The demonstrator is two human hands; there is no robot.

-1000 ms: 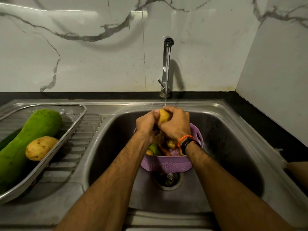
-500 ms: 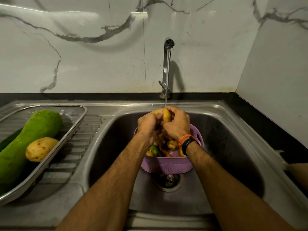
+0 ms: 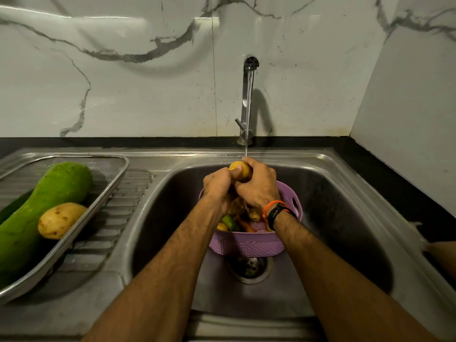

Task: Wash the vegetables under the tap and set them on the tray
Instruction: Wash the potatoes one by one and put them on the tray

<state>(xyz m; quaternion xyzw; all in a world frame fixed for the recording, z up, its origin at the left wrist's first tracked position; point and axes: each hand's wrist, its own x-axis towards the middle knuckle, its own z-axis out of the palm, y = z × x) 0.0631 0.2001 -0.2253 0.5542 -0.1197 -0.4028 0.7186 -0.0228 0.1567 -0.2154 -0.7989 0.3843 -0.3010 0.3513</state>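
Both hands wrap around one yellow potato (image 3: 238, 170) directly under the tap (image 3: 248, 99) — the left hand (image 3: 218, 187) grips its near side, the right hand (image 3: 259, 186) curls over the top. Water falls onto it. Below the tap, a purple basket (image 3: 246, 245) holds more vegetables in the sink (image 3: 333, 218). Left of the tap, the tray (image 3: 108, 193) carries a green gourd (image 3: 42, 213) and another potato (image 3: 60, 220) — touching.

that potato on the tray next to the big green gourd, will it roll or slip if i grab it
The potato is rounded and smooth, so it would probably roll if nudged, though it leans against the gourd and the tray rim, which likely checks it. It looks firm, not fragile. Having probably been rinsed, it may be slippery.
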